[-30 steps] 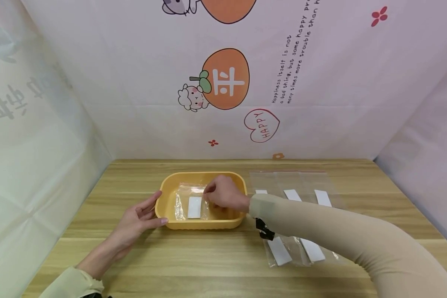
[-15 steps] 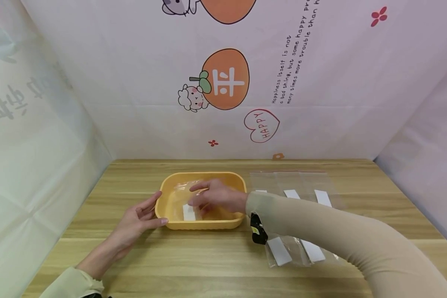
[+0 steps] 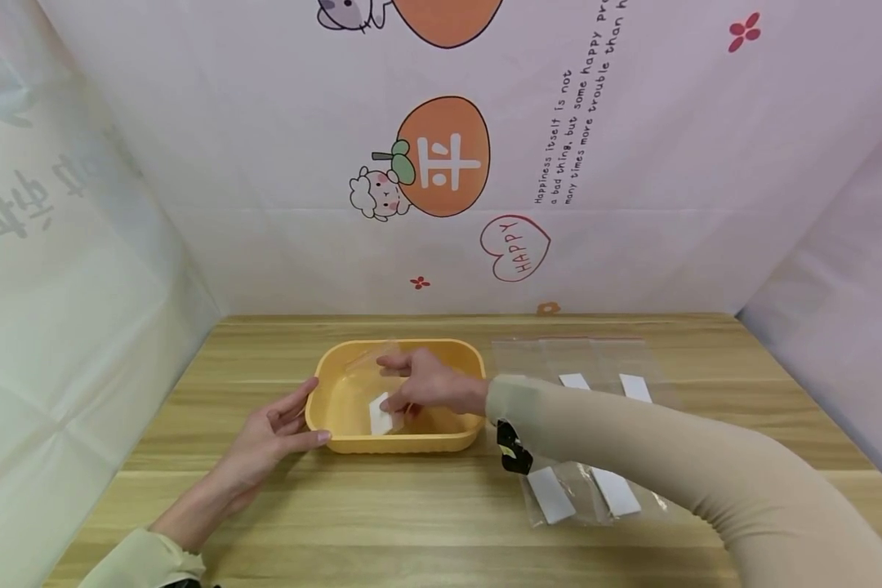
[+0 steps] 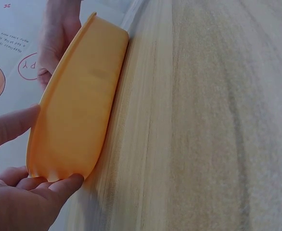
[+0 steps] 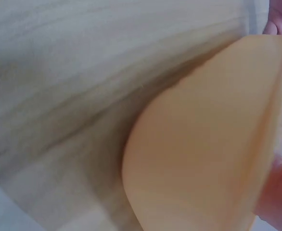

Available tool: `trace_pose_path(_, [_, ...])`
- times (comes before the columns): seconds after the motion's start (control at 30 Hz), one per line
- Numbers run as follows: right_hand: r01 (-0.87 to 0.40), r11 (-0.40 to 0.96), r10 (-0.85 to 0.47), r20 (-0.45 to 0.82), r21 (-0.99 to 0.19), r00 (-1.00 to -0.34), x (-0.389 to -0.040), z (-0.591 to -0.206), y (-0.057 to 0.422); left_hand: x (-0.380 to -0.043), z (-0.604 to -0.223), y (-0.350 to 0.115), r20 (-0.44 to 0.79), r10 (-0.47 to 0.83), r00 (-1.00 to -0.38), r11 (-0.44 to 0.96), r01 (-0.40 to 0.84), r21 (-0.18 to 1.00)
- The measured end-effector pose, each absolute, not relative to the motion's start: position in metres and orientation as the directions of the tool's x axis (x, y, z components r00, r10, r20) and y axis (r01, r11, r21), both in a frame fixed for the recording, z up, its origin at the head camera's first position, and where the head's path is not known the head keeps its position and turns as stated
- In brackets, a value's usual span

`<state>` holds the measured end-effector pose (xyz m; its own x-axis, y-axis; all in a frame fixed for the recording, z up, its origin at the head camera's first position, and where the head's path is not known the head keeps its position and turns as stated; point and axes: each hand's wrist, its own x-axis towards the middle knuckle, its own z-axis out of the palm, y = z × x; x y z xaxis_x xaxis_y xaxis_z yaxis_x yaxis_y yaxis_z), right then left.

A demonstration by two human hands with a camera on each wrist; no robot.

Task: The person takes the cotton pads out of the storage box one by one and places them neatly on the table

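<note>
At the left end of the yellow tray (image 3: 412,443), my left hand (image 3: 265,437) grips the rim, and the left wrist view shows its fingers curled against the end wall. My right hand (image 3: 429,382) reaches over the tray's right side, inside it. It holds a small clear zip bag, its thumb on the white label (image 3: 378,415) and its index finger stretched out. The bag's clear top (image 3: 371,357) stands up slanted toward the tray's back rim. In the right wrist view the tray wall (image 5: 203,139) hides most of the right hand (image 5: 278,190).
Several larger clear zip bags with white labels (image 3: 551,495) lie side by side on the wooden table (image 3: 382,523), right of the tray and partly under the right forearm. A printed white cloth (image 3: 279,163) hangs behind the table and along both sides.
My right hand has shifted a little left inside the tray. The small bag, lying flat a second ago, now tilts up with its label turned. My left hand stays on the tray.
</note>
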<state>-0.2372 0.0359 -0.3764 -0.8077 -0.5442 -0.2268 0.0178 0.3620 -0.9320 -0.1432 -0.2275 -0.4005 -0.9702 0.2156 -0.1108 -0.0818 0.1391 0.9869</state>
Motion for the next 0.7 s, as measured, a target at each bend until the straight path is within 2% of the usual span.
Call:
trace_pose_path(0.27, [-0.057,0.386,-0.593,-0.200,-0.921,-0.780,-0.243,-0.357,0.046,-0.142,-0.401,-0.228,-0.110,0.210,-0.971,0.132,-0.084,0.988])
trace_pose_path(0.7, [-0.062,0.357,-0.610,-0.182,-0.932,-0.771,-0.243,-0.321,0.071,-0.142,-0.400,-0.228,-0.115,0.225,-0.967,0.133,-0.087,0.987])
